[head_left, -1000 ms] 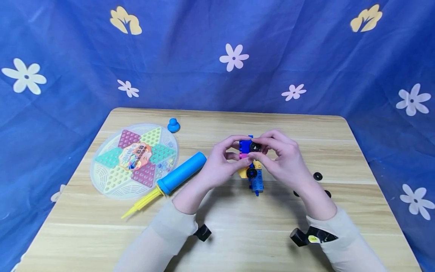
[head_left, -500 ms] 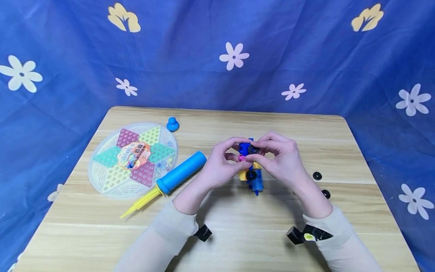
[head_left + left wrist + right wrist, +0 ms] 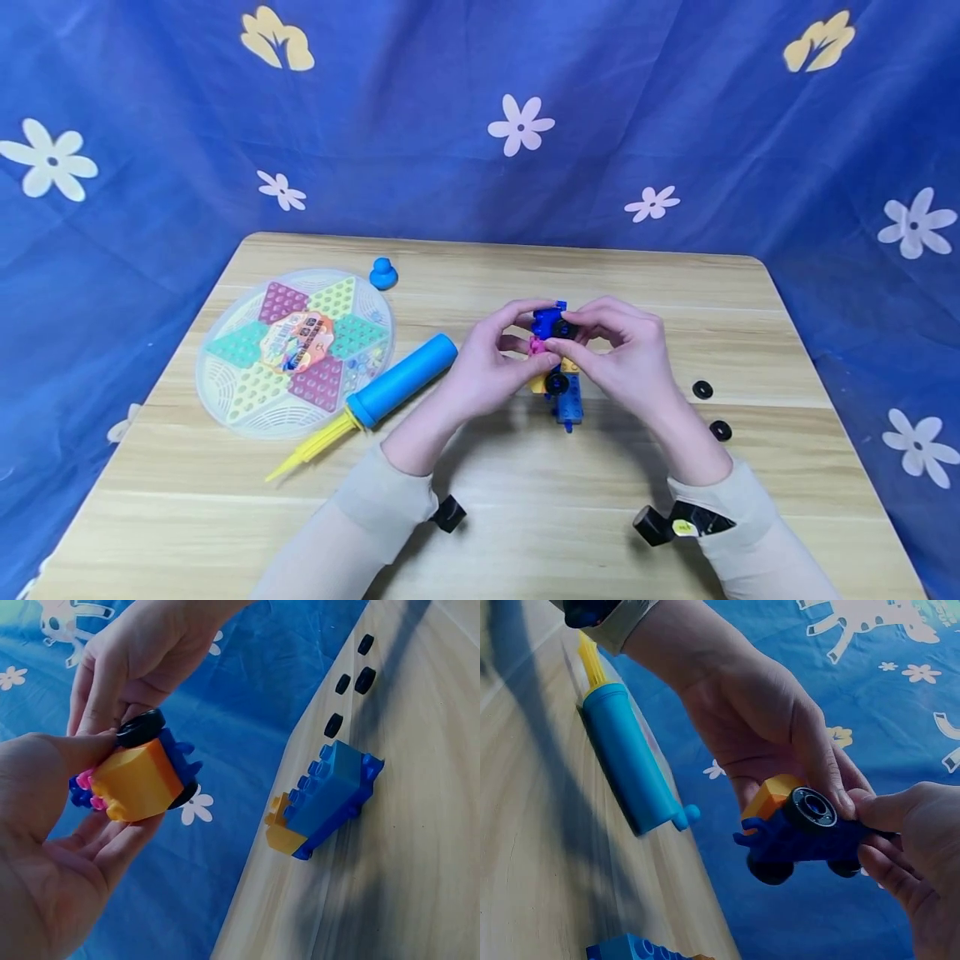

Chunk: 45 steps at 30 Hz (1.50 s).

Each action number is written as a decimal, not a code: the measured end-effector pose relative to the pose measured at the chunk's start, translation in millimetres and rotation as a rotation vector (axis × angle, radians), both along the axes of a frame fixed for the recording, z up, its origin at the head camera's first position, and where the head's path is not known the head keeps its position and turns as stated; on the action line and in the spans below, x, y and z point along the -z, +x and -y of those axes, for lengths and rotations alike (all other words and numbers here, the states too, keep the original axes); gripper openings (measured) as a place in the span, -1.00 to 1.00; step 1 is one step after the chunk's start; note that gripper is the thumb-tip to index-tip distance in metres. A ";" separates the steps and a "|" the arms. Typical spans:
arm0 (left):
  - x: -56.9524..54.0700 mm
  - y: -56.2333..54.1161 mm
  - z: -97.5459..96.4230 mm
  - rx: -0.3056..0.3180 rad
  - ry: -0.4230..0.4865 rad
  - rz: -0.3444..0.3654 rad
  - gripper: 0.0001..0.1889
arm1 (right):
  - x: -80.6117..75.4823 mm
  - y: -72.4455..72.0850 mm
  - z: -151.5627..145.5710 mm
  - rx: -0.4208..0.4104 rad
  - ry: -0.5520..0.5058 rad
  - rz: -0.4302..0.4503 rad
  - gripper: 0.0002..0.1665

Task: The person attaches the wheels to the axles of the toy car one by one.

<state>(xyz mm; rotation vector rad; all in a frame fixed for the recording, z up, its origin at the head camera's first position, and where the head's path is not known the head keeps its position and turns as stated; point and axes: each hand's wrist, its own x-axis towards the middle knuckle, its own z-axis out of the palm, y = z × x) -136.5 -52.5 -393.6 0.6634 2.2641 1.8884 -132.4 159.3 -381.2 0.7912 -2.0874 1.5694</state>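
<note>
Both hands up over the table [image 3: 525, 517], mid-centre, w/ a small brick car [image 3: 139, 776] held between them, clear of the wood. Left hand [image 3: 491, 367] cradles it from below and behind, thumb on the orange block, fingers curled under the pink and blue bricks. Right hand [image 3: 626, 358] comes in from the other side, thumb and fingertips pinching a black wheel [image 3: 810, 808] at the car's top edge; wheel sits right at the fingertips, touching the blue body. Another wheel shows on the underside. Directly below the hands, a second brick build [image 3: 326, 799], blue w/ a yellow end, lies on the table. Loose black wheels [image 3: 702, 389] near the right forearm. Off to the left: blue hand pump [image 3: 401, 381] w/ yellow nozzle, round Chinese checkers board [image 3: 292, 350], small blue cap [image 3: 383, 273] behind it.
</note>
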 end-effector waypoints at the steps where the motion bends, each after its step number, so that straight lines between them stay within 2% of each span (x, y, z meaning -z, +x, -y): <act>1: -0.2 0.2 -0.1 -0.011 0.002 -0.007 -0.35 | -0.3 0.4 -0.2 0.005 -0.008 -0.008 -0.60; 6: -1.9 0.9 1.8 -0.097 -0.041 -0.034 -0.30 | -0.3 3.5 -2.6 0.020 0.014 -0.036 -0.59; 11: -3.4 1.9 5.2 -0.173 -0.147 -0.084 -0.42 | 3.2 6.2 -9.6 0.017 0.065 -0.041 -0.57; 14: -3.3 3.0 5.8 -0.198 -0.210 -0.120 -0.48 | 2.6 6.5 -14.3 0.031 0.107 -0.034 -0.53; 19: -1.9 1.9 6.1 -0.175 -0.319 -0.234 -0.51 | -1.0 4.2 -21.3 0.022 0.222 0.016 -0.40; 24: -3.4 1.9 6.5 -0.155 -0.453 -0.375 -0.53 | -1.2 0.5 -23.7 -0.071 0.332 0.089 -0.36; 27: -5.2 2.9 6.4 -0.152 -0.530 -0.425 -0.53 | 0.3 -0.8 -23.5 -0.112 0.371 0.098 -0.43; 32: -6.9 3.9 5.8 -0.146 -0.613 -0.464 -0.54 | 4.0 -1.5 -24.8 -0.126 0.386 0.094 -0.50; 36: -6.2 3.8 5.5 -0.131 -0.640 -0.487 -0.54 | 8.4 -1.6 -26.4 -0.147 0.380 0.124 -0.54; 39: -5.3 2.6 6.3 -0.118 -0.625 -0.501 -0.55 | 12.0 -2.2 -27.7 -0.153 0.351 0.135 -0.57; 43: -5.0 -3.0 10.2 -0.086 -0.534 -0.525 -0.56 | 16.1 -5.0 -31.1 -0.147 0.287 0.126 -0.57; 45: -5.4 -7.7 13.9 -0.063 -0.468 -0.514 -0.54 | 16.9 -7.1 -33.6 -0.142 0.252 0.129 -0.57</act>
